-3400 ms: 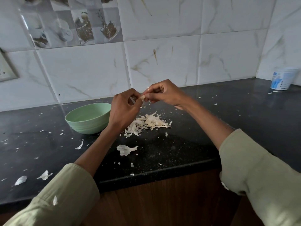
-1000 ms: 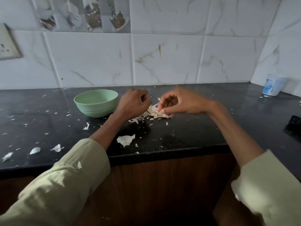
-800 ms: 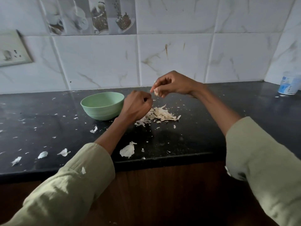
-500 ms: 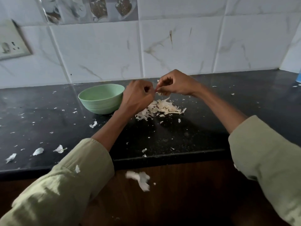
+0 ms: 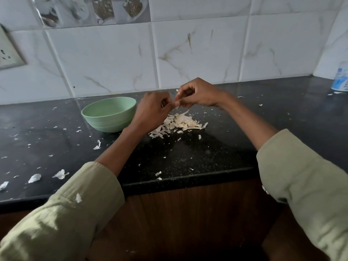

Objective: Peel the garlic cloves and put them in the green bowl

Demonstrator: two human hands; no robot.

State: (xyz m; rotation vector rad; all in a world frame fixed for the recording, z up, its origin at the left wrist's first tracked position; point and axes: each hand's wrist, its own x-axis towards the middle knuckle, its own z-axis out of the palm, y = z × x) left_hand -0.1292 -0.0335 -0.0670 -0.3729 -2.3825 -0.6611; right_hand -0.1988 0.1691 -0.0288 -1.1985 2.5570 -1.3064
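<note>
My left hand and my right hand meet above the black counter, fingers curled. Between their fingertips they pinch a small pale garlic clove, mostly hidden by the fingers. A pile of papery garlic peels lies on the counter right under the hands. The green bowl stands just left of my left hand; what it holds is hidden from this angle.
Loose bits of peel are scattered over the counter's left part and near its front edge. A white and blue tub stands at the far right by the tiled wall. A wall socket is at the left.
A large peel that lay near the counter's front edge has dropped off it. My right hand picked a clove from the pile, rose, and came back to meet my left hand.
</note>
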